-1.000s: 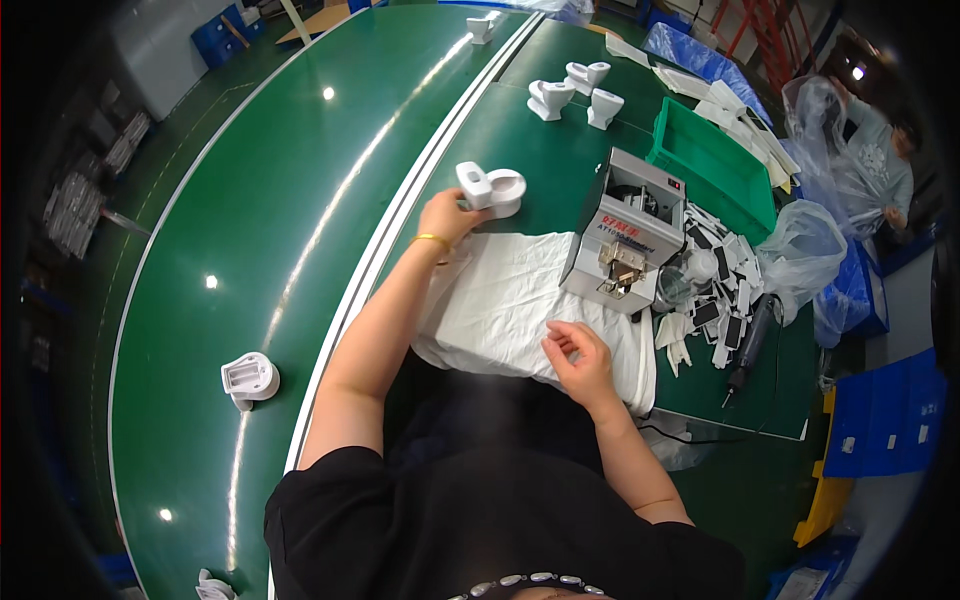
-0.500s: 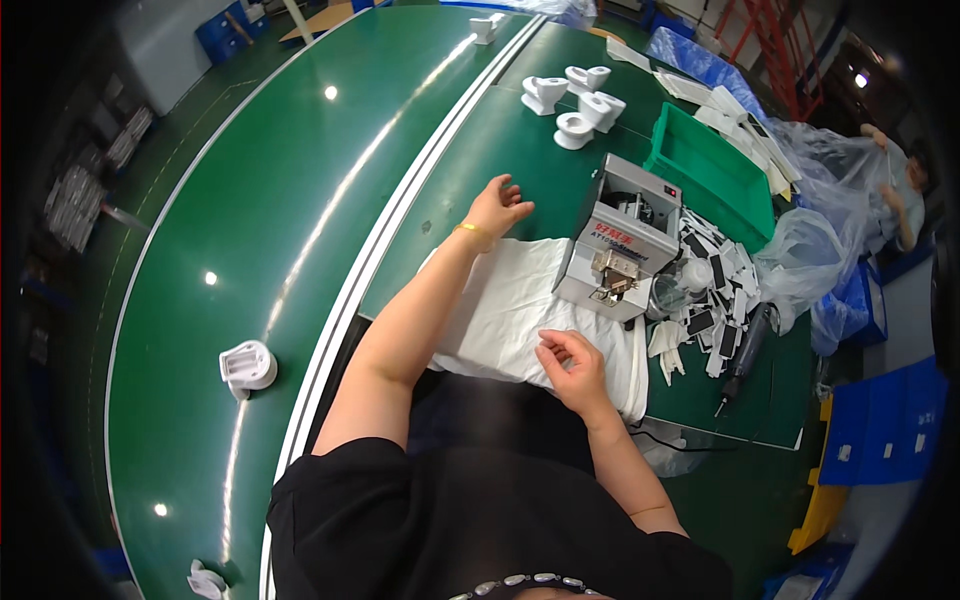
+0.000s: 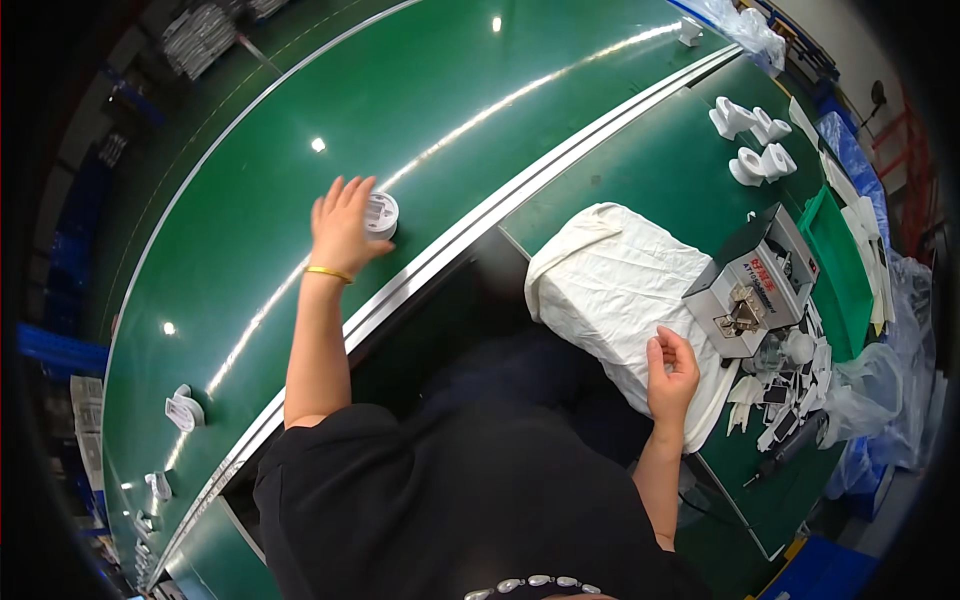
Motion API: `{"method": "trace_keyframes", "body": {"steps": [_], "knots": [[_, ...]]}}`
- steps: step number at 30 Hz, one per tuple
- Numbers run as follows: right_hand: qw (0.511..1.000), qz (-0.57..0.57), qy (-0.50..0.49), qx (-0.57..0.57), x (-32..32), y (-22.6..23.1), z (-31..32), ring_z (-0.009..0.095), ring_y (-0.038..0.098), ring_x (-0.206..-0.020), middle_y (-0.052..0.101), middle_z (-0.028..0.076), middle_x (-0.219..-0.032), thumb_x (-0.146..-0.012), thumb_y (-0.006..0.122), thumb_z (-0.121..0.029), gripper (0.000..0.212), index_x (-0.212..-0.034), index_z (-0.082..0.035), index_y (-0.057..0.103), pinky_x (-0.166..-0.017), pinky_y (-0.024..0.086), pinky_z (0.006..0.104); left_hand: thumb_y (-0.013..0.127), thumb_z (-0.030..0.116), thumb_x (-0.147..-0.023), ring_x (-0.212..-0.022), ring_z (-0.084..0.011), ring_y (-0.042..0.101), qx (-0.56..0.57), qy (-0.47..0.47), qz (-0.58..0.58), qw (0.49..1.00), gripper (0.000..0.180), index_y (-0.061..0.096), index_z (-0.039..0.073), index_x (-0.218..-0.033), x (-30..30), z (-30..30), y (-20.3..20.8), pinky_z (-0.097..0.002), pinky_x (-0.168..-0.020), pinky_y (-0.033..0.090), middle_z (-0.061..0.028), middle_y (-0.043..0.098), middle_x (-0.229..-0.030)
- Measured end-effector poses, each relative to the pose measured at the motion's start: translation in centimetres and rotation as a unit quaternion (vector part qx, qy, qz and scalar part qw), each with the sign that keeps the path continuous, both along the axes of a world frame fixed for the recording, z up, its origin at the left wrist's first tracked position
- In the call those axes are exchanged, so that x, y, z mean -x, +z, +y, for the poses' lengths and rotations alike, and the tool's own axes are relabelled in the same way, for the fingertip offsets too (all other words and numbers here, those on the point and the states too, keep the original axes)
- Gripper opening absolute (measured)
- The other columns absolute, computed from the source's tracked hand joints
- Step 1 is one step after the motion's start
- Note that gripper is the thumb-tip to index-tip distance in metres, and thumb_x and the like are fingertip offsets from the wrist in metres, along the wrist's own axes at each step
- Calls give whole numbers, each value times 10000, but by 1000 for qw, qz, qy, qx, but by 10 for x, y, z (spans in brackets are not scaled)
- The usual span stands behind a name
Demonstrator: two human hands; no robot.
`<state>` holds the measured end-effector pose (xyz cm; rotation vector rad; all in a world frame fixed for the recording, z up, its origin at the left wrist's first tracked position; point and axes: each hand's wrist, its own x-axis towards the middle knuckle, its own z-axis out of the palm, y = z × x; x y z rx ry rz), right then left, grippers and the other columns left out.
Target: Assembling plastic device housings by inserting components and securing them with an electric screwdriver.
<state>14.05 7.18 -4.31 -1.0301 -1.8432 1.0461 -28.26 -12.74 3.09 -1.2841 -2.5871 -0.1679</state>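
Note:
My left hand is over the green conveyor belt, fingers stretched and thumb apart. It is at the left side of a round white plastic part, partly covering it; I cannot tell whether they touch. My right hand hovers above a white cloth with its fingers curled toward the thumb. Whatever it may hold is too small to make out. Beyond the cloth stands a grey benchtop machine with a metal mechanism on its front.
Several white toilet-shaped pieces stand at the workbench's far end. More white parts lie along the belt. Right of the machine are a green bin, black and white strips, clear plastic bags and an electric screwdriver.
My view has turned left. My left hand has moved from above the workbench across to the white part on the belt. My right hand remains above the cloth, fingers still curled.

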Motion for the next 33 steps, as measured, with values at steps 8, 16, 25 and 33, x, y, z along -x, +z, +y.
{"method": "trace_keyframes", "body": {"steps": [8,16,25,33], "knots": [[1000,-2,-11,-8,6,4,0,95,612,-776,666,45,-912,-895,680,-51,178,-1063,11,680,-706,497,231,802,41,-637,-1069,-315,606,-167,-40,-169,971,594,634,93,-1205,-5,26,2,-388,-942,490,-106,635,-1150],[975,180,80,103,13,28,-29,159,634,-957,618,110,-1177,-860,767,-161,589,-1357,-16,487,-826,509,280,852,128,-685,-973,-229,617,-252,-397,-441,764,633,593,63,-1259,-172,127,26,-336,-864,505,-100,625,-1056],[927,291,83,223,-25,35,-47,190,472,-1236,452,118,-1360,-846,773,-390,903,-1456,26,254,-1044,401,342,847,153,-657,-1144,-349,524,-131,-561,-401,712,915,402,24,-1446,-253,127,22,-394,-981,446,-183,481,-1387],[916,242,139,288,-46,28,-48,149,530,-1118,548,82,-1238,-870,719,-374,769,-1415,28,352,-958,441,303,912,188,-604,-1264,-339,492,-60,-571,-520,633,1044,357,48,-1478,-260,140,6,-400,-1057,411,-173,475,-1412]]}}
